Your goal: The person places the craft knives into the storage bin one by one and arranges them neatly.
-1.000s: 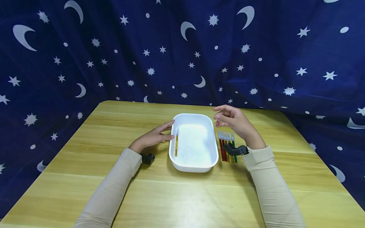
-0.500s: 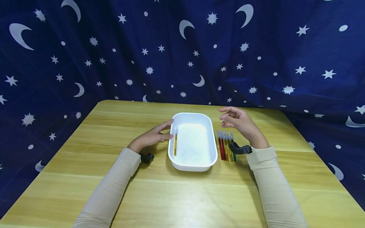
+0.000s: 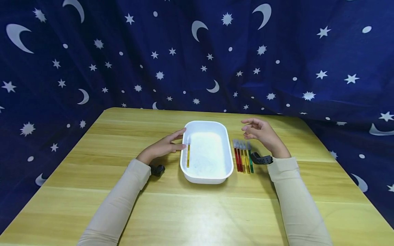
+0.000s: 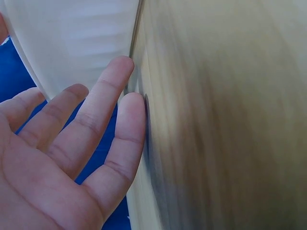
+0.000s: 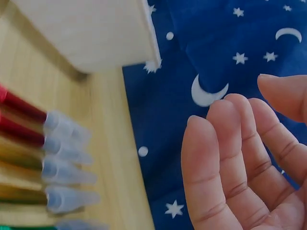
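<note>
A white plastic tub (image 3: 207, 181) stands in the middle of the table with one gold pen (image 3: 188, 155) lying along its left inner side. My left hand (image 3: 163, 147) rests at the tub's left rim, fingers extended; the left wrist view shows fingertips close to its outer wall (image 4: 81, 38). To the right of the tub, several slim pens (image 3: 241, 159) with frosted caps lie side by side: red, gold and green. Above and beyond their caps hovers my right hand (image 3: 264, 134), fingers loosely bent and nothing between them. Nearest to the right hand are the caps (image 5: 69, 167).
The wooden table (image 3: 197, 215) reaches to a dark blue curtain (image 3: 184, 61) with moons and stars behind it. Each wrist carries a black camera strap, the right one (image 3: 261, 159) close beside the green pen.
My right hand has drifted right, away from the tub's rim. The left hand keeps its place at the tub, while the head view has shifted slightly.
</note>
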Tool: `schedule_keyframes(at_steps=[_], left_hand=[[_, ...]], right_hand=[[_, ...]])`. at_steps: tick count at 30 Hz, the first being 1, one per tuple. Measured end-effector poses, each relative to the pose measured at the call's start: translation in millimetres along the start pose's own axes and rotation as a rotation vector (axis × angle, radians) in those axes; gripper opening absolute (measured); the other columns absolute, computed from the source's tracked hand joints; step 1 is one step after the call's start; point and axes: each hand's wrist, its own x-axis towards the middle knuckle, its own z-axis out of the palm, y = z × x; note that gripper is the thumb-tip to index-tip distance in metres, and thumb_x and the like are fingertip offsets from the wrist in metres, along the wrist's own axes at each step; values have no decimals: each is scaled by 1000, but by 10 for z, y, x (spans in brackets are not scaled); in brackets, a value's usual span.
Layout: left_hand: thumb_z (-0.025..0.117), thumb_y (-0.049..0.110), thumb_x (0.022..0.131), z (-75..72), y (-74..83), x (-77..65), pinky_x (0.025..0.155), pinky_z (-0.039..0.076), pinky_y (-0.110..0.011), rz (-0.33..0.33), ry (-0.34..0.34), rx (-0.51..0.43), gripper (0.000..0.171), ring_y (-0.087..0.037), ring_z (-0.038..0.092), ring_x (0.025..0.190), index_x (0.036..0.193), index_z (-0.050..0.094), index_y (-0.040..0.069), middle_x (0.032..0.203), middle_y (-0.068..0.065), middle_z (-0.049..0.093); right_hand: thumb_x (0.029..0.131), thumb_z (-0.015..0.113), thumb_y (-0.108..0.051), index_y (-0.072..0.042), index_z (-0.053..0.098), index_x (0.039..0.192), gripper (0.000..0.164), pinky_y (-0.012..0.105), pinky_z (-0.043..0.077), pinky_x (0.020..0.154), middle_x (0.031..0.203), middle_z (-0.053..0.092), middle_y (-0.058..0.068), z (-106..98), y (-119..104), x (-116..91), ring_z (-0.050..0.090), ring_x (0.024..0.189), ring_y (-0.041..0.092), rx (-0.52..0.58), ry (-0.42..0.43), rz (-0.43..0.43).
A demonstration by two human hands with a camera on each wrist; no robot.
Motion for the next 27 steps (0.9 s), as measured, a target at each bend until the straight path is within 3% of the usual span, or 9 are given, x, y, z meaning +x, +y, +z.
schedule_keyframes(at_steps=[8, 15, 19, 27], left_hand=[[58, 22, 102, 3, -12, 9, 106, 38, -58, 5, 0, 1, 74, -34, 36, 142, 162, 14, 23, 162, -13, 26], [58, 22, 102, 17, 14, -2, 106, 39, -55, -20, 15, -1, 74, -33, 38, 141, 161, 15, 24, 161, -12, 27], [59, 24, 101, 21, 15, -5, 106, 39, -55, -18, 14, 0, 74, -33, 38, 141, 161, 16, 25, 161, -12, 27], [59, 26, 101, 17, 42, -27, 106, 39, -55, -16, 11, 7, 75, -32, 34, 143, 161, 15, 25, 161, -11, 26]], right_hand=[[100, 62, -17, 9, 42, 142, 53, 36, 55, 87, 105, 61, 4, -111, 117, -26, 63, 101, 20, -114, 24, 103], [101, 57, -7, 11, 39, 143, 49, 28, 53, 73, 117, 54, 20, -151, 228, -19, 60, 93, 19, -81, 12, 158], [101, 55, -4, 10, 40, 143, 47, 30, 54, 74, 129, 50, 31, -175, 301, -12, 61, 96, 21, -108, 6, 193], [99, 60, -7, 8, 39, 145, 53, 32, 55, 74, 135, 47, 31, -219, 384, -24, 61, 93, 19, -162, -26, 242]])
